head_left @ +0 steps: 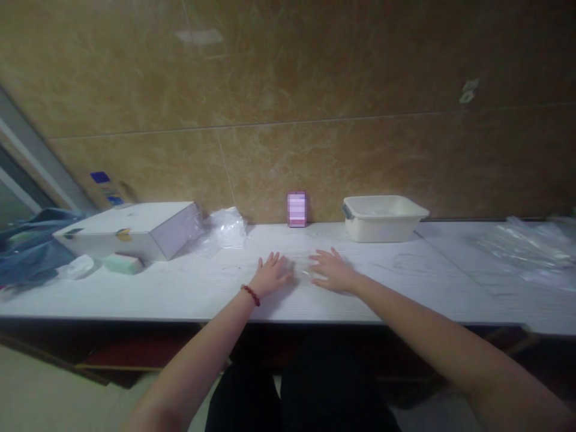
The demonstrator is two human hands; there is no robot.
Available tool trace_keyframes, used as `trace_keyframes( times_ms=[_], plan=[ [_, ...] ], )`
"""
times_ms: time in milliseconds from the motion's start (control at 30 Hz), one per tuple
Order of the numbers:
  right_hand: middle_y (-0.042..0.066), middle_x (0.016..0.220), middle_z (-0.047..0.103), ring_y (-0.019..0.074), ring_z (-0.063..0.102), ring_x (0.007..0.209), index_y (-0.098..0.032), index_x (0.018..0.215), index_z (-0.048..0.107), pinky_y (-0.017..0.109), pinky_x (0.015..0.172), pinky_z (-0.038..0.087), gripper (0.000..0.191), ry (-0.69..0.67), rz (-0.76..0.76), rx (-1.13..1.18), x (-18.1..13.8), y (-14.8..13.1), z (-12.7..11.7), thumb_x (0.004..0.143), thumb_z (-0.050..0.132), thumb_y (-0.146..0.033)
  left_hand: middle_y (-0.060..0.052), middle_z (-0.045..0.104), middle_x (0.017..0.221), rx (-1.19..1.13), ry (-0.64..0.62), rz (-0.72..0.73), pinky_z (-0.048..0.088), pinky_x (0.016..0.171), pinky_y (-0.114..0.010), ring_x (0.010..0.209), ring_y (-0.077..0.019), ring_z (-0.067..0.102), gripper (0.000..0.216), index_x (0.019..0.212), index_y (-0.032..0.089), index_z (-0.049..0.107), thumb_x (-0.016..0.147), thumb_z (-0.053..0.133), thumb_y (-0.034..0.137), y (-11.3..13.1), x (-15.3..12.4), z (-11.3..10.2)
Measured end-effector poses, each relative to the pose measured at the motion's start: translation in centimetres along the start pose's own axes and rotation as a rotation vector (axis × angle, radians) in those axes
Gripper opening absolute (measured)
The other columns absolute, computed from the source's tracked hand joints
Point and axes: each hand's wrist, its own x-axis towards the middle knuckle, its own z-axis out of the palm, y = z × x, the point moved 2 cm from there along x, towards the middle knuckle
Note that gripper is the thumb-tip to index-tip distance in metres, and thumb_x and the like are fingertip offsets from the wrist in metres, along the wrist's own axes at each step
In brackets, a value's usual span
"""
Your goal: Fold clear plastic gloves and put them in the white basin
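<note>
My left hand point(271, 274) lies flat on the white table point(180, 288), fingers spread, with a red bead bracelet point(250, 294) on its wrist. My right hand point(330, 270) lies flat beside it, fingers stretched out. Between the two hands sits something clear and faint point(302, 268), perhaps a small plastic bag; both hands touch its edges. Neither hand grips anything.
A pink striped box point(297, 209) stands against the marble wall. A cream plastic tub point(382, 217) sits to its right. At left are a white carton point(130, 230), crumpled clear plastic point(227, 228), a green sponge point(122, 263) and blue cloth point(27, 252). Clear plastic sheets point(526, 249) lie far right.
</note>
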Motion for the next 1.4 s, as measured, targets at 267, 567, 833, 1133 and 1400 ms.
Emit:
trace_keyframes(
  times_ms=[267, 567, 833, 1133, 1400],
  plan=[
    [0.003, 0.104, 0.054, 0.0154, 0.036, 0.107, -0.021, 0.082, 0.059, 0.038, 0.096, 0.005, 0.022, 0.073, -0.198, -0.101, 0.2, -2.7, 0.6, 0.076, 0.038, -0.016, -0.012, 0.029, 0.129, -0.088, -0.091, 0.152, 0.01, 0.096, -0.043, 0.12, -0.024, 0.02, 0.059, 0.122, 0.014, 0.029, 0.071, 0.044, 0.039, 2.8, -1.1, 1.2],
    [0.006, 0.087, 0.056, 0.0166, 0.045, 0.091, -0.016, 0.081, 0.056, 0.034, 0.09, 0.021, 0.017, 0.219, -0.085, 0.043, 3.0, -1.6, -2.0, 0.072, 0.041, -0.019, -0.01, 0.056, 0.1, -0.16, 0.071, 0.037, 0.023, 0.092, -0.035, 0.098, -0.021, 0.048, 0.033, 0.103, 0.015, 0.052, 0.074, 0.037, 0.013, 3.4, 1.5, -0.2],
    [0.008, 0.104, 0.053, 0.0154, 0.048, 0.094, -0.016, 0.102, 0.044, 0.029, 0.08, 0.035, 0.043, 0.594, 0.29, 1.011, 6.9, 2.7, -5.4, 0.076, 0.034, -0.048, -0.011, 0.061, 0.086, -1.36, -0.107, -0.157, 0.042, 0.073, -0.032, 0.084, -0.0198, 0.055, 0.022, 0.085, 0.009, 0.057, 0.075, 0.045, 0.025, 0.9, 4.3, -6.8],
    [0.006, 0.078, 0.061, 0.0143, 0.057, 0.07, -0.016, 0.082, 0.054, 0.024, 0.055, 0.045, 0.034, -0.068, 0.379, 1.704, 7.0, 2.1, 1.7, 0.067, 0.052, -0.047, -0.003, 0.058, 0.054, -1.728, -0.171, -0.437, 0.044, 0.05, -0.023, 0.048, -0.0125, 0.055, 0.013, 0.069, 0.011, 0.055, 0.073, 0.048, 0.021, -2.9, 5.3, -2.0],
    [0.004, 0.068, 0.061, 0.0095, 0.055, 0.059, -0.013, 0.073, 0.058, 0.019, 0.051, 0.044, 0.022, -0.044, 0.442, 1.62, 7.1, 1.6, 3.4, 0.058, 0.066, -0.027, -0.006, 0.062, 0.063, -1.756, -0.264, -0.455, 0.046, 0.055, -0.027, 0.056, -0.0155, 0.058, 0.015, 0.076, 0.01, 0.057, 0.073, 0.048, 0.021, -3.6, 5.0, 0.8]
  ],
)
